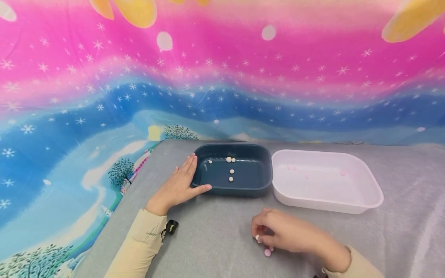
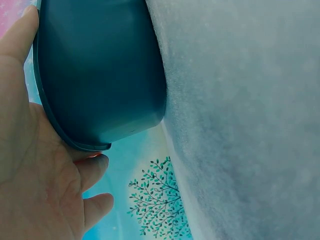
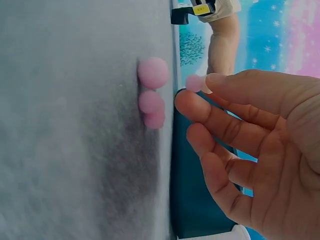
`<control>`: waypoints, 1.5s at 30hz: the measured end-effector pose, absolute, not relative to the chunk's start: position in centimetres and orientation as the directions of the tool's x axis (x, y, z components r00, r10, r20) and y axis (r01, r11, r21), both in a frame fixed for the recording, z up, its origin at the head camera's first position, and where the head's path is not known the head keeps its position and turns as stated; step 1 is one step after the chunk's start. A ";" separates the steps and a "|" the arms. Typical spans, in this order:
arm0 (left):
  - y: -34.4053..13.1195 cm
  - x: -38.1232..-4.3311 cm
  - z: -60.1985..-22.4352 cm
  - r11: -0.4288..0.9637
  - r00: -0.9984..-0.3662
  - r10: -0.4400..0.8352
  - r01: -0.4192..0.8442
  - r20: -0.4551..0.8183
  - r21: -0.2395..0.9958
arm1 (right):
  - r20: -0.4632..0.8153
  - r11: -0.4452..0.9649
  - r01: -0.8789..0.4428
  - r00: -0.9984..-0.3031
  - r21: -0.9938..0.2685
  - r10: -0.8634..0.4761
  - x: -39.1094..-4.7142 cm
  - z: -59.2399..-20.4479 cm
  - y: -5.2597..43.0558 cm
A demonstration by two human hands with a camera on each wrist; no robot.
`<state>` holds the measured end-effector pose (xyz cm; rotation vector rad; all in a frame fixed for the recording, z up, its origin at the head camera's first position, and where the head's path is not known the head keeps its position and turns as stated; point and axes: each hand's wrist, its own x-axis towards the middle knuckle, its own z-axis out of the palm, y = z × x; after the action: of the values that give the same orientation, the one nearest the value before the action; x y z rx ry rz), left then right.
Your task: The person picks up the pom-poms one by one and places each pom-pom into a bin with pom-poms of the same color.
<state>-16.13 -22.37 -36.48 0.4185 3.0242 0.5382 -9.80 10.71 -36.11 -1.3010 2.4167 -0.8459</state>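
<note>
My left hand (image 1: 177,189) rests against the left end of a dark teal tub (image 1: 236,191), its fingers straight along the side and the thumb on the near rim. The left wrist view shows that tub (image 2: 100,65) close up, beside the hand (image 2: 40,170). Above the grey cloth, my right hand (image 1: 292,231) pinches a small ball (image 3: 194,83) between thumb and finger. It looks pink in the right wrist view and paler in the head view. Right by these fingers, several pink balls (image 3: 153,73) lie clustered on the cloth, partly hidden in the head view.
Several white balls (image 1: 231,171) lie inside the teal tub. To its right stands a white tub (image 1: 326,206), with several pink balls (image 1: 343,173) in it. Grey cloth (image 1: 215,239) covers the table. A patterned curtain (image 1: 222,77) hangs behind and to the left.
</note>
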 end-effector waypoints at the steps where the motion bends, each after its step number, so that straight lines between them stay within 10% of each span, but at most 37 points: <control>1: -22.4 -16.1 -36.5 0.903 -0.963 0.271 0.256 0.007 0.345 | 0.030 0.436 -0.662 -0.569 -0.610 -0.822 -9.8 -36.0 10.8; 45: -22.5 -16.3 -36.4 0.893 -0.960 0.279 0.259 -0.003 0.367 | 0.216 0.340 -0.743 -0.540 -0.576 -0.813 -9.9 -33.7 12.2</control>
<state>-16.27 -22.45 -36.43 0.4271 3.0023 0.5707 -9.88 12.20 -33.67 -1.4471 2.4806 -0.9738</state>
